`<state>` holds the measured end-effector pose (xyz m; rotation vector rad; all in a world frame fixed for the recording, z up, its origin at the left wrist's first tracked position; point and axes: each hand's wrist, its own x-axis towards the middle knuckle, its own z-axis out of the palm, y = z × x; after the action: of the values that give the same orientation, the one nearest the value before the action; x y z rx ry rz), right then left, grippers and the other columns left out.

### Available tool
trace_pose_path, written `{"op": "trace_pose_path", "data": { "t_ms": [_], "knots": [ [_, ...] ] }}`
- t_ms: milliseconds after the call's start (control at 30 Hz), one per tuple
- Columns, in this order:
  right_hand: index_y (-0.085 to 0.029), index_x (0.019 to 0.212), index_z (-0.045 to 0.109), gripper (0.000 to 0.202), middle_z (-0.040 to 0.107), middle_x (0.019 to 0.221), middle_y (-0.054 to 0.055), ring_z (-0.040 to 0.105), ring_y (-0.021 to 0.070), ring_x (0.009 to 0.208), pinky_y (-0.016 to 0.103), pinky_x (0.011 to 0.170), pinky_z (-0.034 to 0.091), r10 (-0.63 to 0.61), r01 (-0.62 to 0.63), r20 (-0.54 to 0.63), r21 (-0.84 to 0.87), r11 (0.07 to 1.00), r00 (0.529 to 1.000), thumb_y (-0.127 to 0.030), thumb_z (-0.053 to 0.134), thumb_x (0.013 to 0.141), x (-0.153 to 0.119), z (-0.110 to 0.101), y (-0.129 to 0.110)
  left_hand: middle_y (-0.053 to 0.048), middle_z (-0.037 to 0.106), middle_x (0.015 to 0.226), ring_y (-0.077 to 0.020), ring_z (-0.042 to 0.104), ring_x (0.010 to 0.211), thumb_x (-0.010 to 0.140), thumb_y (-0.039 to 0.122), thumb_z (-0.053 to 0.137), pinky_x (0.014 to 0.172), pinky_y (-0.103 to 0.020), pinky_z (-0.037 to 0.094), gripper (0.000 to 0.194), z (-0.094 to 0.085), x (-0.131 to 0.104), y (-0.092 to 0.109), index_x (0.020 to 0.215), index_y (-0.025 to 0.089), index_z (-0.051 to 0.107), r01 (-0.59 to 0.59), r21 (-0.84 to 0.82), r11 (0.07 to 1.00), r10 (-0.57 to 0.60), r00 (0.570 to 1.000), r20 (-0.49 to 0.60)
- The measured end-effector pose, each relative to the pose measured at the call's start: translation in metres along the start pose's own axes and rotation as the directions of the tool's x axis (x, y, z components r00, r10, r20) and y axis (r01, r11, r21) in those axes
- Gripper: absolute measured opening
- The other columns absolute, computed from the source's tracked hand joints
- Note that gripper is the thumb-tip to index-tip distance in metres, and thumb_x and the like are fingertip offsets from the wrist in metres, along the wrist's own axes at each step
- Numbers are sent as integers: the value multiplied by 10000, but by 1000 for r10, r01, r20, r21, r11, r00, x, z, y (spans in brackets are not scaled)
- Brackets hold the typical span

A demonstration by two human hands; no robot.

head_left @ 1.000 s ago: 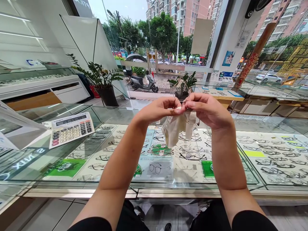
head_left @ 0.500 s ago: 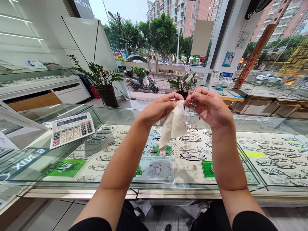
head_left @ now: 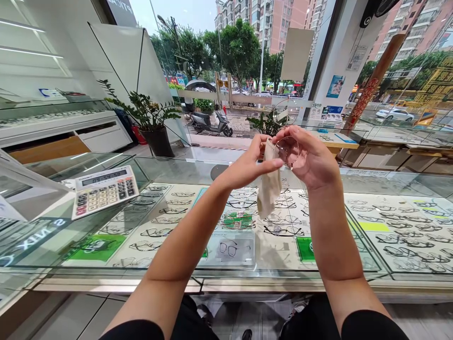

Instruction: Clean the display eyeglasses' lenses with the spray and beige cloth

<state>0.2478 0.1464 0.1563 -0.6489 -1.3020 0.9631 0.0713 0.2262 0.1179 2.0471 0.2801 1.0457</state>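
Note:
My right hand point(head_left: 313, 156) is closed on a pair of thin-rimmed round eyeglasses point(head_left: 287, 149), held up above the glass counter. One lens faces me beside the palm; the other rises beyond my fingertips. In my left hand point(head_left: 249, 163) is a cream cleaning cloth point(head_left: 269, 186) that hangs down from the fingers. The left thumb points towards the near lens, and the cloth lies against or just beside its left edge; exact contact I cannot tell.
Below my hands runs a glass display counter point(head_left: 226, 273) with rows of spectacle frames inside. A calculator point(head_left: 105, 189) rests on its left part. Potted plants point(head_left: 157, 141) stand beyond, before the shop window. A parked scooter point(head_left: 212, 123) shows outside.
The cloth and my left hand have shifted right, towards the near lens, and the left thumb has stretched out. The eyeglasses have turned slightly in my right hand.

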Motion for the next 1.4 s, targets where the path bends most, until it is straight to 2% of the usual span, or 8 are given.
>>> {"op": "trace_pose_path", "data": {
  "t_ms": [133, 267, 433, 633, 767, 967, 1200, 1400],
  "knots": [
    [-281, 906, 790, 288, 790, 990, 25, 747, 213, 1072, 394, 1034, 621, -29, 30, -14, 26, 999, 999, -557, 862, 868, 2, -2, 1, -107, 640, 1312, -273, 646, 1216, 890, 516, 832, 1045, -448, 553, 594, 8, -6, 9, 1301, 265, 484, -120, 300, 946, 176, 970, -168],
    [-288, 904, 788, 267, 794, 1007, 15, 751, 211, 1092, 403, 1061, 619, -55, 58, -47, 56, 997, 997, -531, 886, 853, 3, -3, 4, -80, 677, 1190, -225, 675, 1043, 977, 299, 670, 888, -391, 559, 311, 16, -9, 19, 1235, 253, 501, -106, 374, 921, 218, 937, -272],
    [-290, 909, 786, 260, 797, 1022, 6, 753, 203, 1094, 400, 1074, 619, -68, 73, -63, 68, 995, 996, -523, 890, 858, 3, -3, 6, -101, 687, 1268, -299, 686, 1106, 866, 316, 800, 906, -443, 555, 530, 24, -12, 23, 1289, 254, 488, -50, 475, 878, 186, 952, -243],
    [-292, 909, 785, 257, 797, 1038, 3, 746, 204, 1118, 388, 1085, 615, -68, 73, -97, 52, 996, 993, -520, 889, 852, 2, -6, 1, -59, 721, 1146, -228, 695, 979, 885, 75, 549, 856, -394, 531, 453, 14, -13, 19, 1291, 269, 500, 14, 356, 935, 93, 955, -283],
    [-295, 912, 770, 262, 794, 1082, 19, 730, 228, 1201, 400, 1074, 620, -67, 68, -138, 6, 998, 988, -539, 857, 869, 0, -7, -2, -63, 699, 1120, -224, 670, 996, 905, 37, 505, 886, -397, 528, 446, 5, -9, 14, 1282, 276, 518, 20, 368, 930, 113, 935, -337],
    [-301, 915, 756, 302, 792, 1086, 26, 718, 247, 1239, 417, 1048, 626, -64, 64, -136, 0, 998, 989, -570, 874, 845, 0, -5, -1, -86, 611, 1060, -272, 603, 1052, 874, 35, 606, 943, -451, 518, 231, 19, -11, 26, 935, 250, 549, -24, 679, 734, 454, 760, -465],
    [-302, 913, 767, 285, 791, 1067, 22, 726, 245, 1221, 411, 1018, 635, -53, 57, -117, 32, 998, 992, -548, 891, 840, -1, -4, -1, -39, 684, 1045, -169, 577, 780, 958, 294, 766, 745, -352, 475, 232, 33, -16, 35, 1110, 226, 605, -8, 612, 791, 320, 857, -403],
    [-297, 911, 758, 288, 795, 1079, 28, 727, 243, 1218, 417, 1034, 633, -45, 47, -135, 12, 999, 990, -558, 869, 856, -2, -2, -2, -41, 662, 944, -188, 574, 802, 1044, 236, 631, 747, -362, 438, 77, 31, -16, 33, 979, 242, 591, -17, 672, 740, 433, 777, -457]
  ]
}}
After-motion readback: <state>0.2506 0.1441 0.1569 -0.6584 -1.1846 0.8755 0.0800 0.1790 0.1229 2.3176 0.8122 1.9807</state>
